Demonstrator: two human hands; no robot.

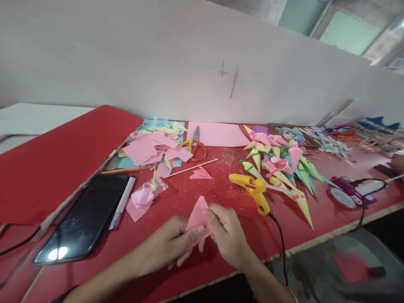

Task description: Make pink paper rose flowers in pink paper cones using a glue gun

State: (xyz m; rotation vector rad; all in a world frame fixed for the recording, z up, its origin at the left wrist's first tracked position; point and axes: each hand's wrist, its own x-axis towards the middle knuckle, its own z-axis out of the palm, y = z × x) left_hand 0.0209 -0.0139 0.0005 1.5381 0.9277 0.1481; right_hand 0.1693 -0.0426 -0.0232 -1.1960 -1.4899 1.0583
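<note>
Near the front edge of the red table, both hands grip one piece of folded pink paper (pixel 198 213) with its tip pointing away from me. My left hand (pixel 178 240) pinches its lower left side with the thumb on top. Along the right side, my right hand (pixel 227 231) closes thumb and fingers on the paper. Just beyond lies a small folded pink paper piece (pixel 201 173) beside a thin wooden stick (pixel 191 168). A yellow glue gun (pixel 252 187) rests to the right of my right hand, a glue stick in its back.
Scissors (pixel 197 145) lie beside pink paper scraps (pixel 151 147). Left are a phone (pixel 88 214) and a marker (pixel 122 204). Paper cones (pixel 277 158) pile up at right, near a purple power strip (pixel 356 191). The glue gun's cord (pixel 280 235) hangs over the table edge.
</note>
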